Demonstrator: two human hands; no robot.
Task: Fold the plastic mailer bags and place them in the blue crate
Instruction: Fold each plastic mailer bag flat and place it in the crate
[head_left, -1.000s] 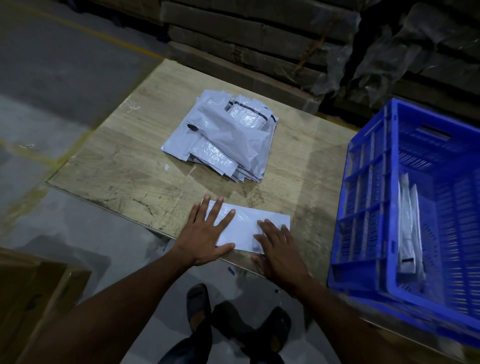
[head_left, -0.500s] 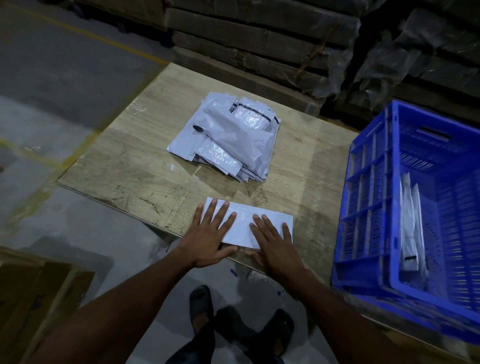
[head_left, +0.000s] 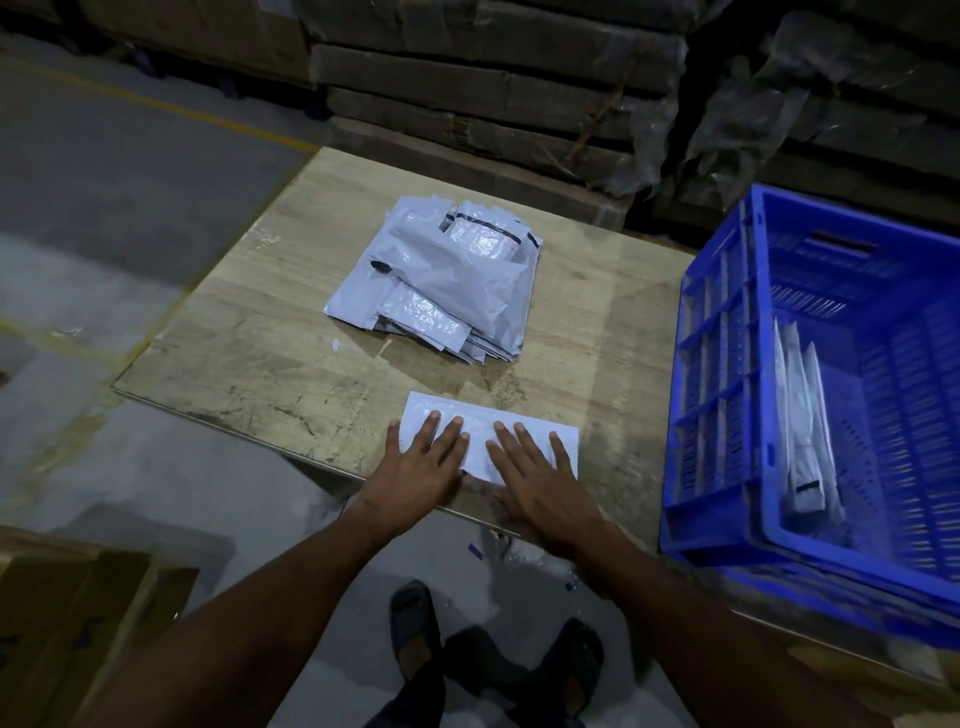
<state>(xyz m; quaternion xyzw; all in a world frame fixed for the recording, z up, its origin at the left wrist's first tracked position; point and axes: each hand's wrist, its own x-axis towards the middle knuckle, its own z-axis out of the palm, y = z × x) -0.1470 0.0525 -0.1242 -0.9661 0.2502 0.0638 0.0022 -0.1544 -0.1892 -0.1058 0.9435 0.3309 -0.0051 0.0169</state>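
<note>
A folded white mailer bag (head_left: 563, 434) lies flat near the front edge of the wooden board (head_left: 260, 353). My left hand (head_left: 421, 465) presses on its left part with straight, spread fingers. My right hand (head_left: 535, 478) lies flat on its middle and right part, fingers straight. Further back on the board sits a loose pile of grey mailer bags (head_left: 447, 286). The blue crate (head_left: 727, 415) stands at the right, with a few folded bags (head_left: 805, 415) upright against its near wall.
Stacked, plastic-wrapped cartons (head_left: 493, 88) line the back behind the board. A brown cardboard box (head_left: 67, 613) sits at lower left on the concrete floor. My feet in dark sandals (head_left: 415, 613) are just below the board's front edge.
Both hands have slid closer together on the folded bag, the right hand moving up and left onto it. The camera has shifted slightly.
</note>
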